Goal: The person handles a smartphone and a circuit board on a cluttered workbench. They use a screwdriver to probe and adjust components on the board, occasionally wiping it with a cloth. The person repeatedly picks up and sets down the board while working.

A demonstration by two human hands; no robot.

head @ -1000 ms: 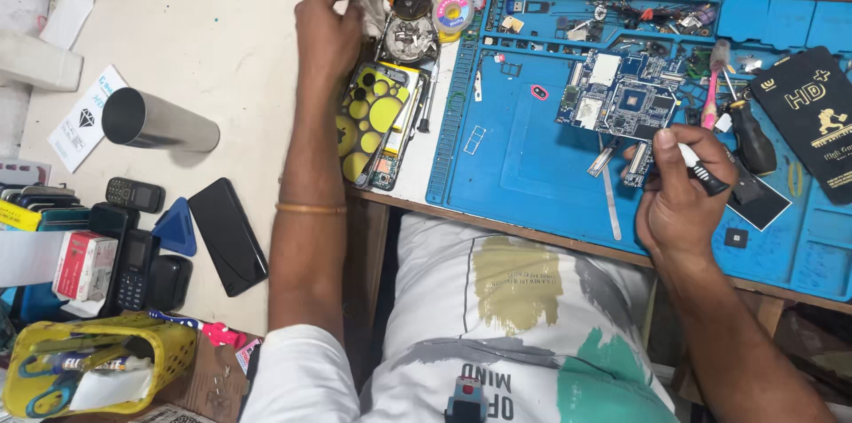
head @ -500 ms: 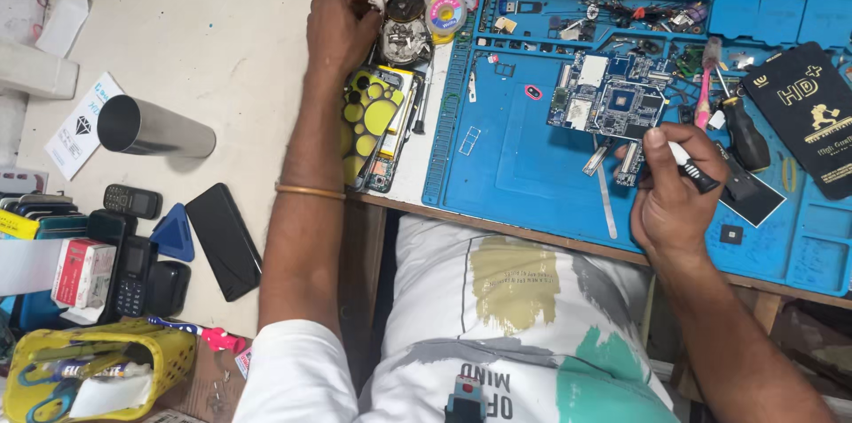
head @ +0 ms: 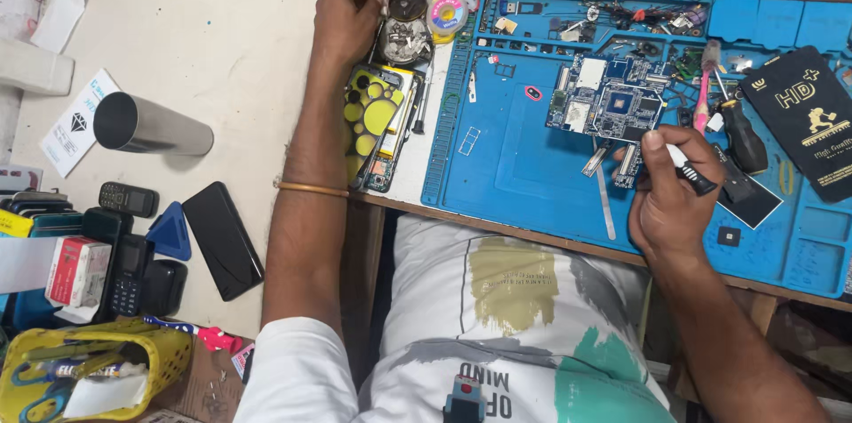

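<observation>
My right hand (head: 667, 195) grips a black and white screwdriver (head: 689, 169) just below a blue circuit board (head: 609, 100) that lies on the blue work mat (head: 524, 166). My left hand (head: 345, 22) reaches to the mat's far left, its fingers closed beside a round metal tin (head: 405, 31); a small light object shows at the fingertips, and I cannot tell whether the hand holds it. A yellow-spotted phone case (head: 373, 112) on a stack of phone parts lies under my left wrist. A gold bangle (head: 311, 187) circles that forearm.
A steel tumbler (head: 151, 126) lies on its side at left. Several phones (head: 129, 245), a black phone (head: 222, 239), a blue triangular pick (head: 169, 235) and a yellow basket (head: 89, 379) are at lower left. A pink brush (head: 704, 90), a black screwdriver (head: 738, 132) and a black packet (head: 808, 121) sit at right.
My left hand has shifted slightly toward the round tin. My right hand with the screwdriver stays by the circuit board. The view has moved a little.
</observation>
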